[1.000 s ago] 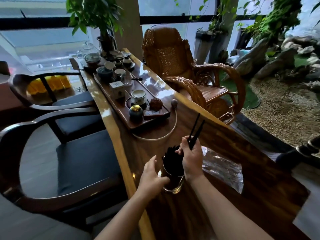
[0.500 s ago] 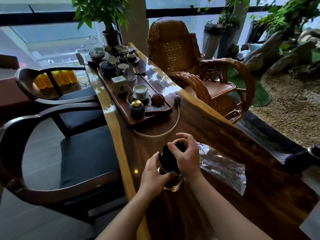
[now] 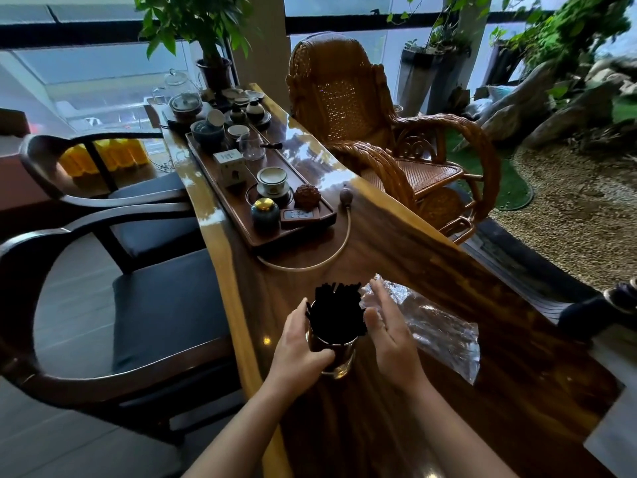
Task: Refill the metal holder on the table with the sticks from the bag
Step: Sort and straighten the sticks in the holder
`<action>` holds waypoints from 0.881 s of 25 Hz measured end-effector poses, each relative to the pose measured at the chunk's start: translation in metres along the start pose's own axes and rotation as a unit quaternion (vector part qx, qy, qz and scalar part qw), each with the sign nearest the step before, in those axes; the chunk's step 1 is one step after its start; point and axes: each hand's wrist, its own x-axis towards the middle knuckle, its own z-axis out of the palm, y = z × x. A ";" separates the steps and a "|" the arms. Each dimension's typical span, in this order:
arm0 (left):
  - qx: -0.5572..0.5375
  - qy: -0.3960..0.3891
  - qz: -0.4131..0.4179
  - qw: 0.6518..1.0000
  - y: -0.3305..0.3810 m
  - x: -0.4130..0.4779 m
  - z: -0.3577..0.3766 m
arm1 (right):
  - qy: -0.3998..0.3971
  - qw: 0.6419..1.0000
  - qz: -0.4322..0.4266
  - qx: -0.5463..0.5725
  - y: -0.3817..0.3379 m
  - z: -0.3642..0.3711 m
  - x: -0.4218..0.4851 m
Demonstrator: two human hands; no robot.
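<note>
A shiny metal holder (image 3: 339, 360) stands on the dark wooden table (image 3: 396, 257), packed with a dense bundle of black sticks (image 3: 336, 310) that rise above its rim. My left hand (image 3: 298, 346) wraps around the holder's left side. To the right of the sticks, my right hand (image 3: 387, 322) is flat with its fingers apart, holding nothing, close to the bundle. A crumpled clear plastic bag (image 3: 437, 326) lies flat on the table just right of that hand; I see no sticks in it.
A long tea tray (image 3: 262, 236) with cups, jars and a teapot runs along the table beyond the holder, with a hose (image 3: 324, 262) curving from it. Dark chairs (image 3: 144, 305) stand on the left, a rattan rocking chair (image 3: 379, 139) on the right.
A second ago my right hand held a few sticks above the holder. It then pressed on top of the bundle, and now it has let go and opened beside the sticks.
</note>
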 end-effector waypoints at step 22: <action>0.021 0.146 0.030 0.989 0.014 0.004 -0.019 | 0.101 0.985 -0.025 -0.137 0.005 -0.007 0.020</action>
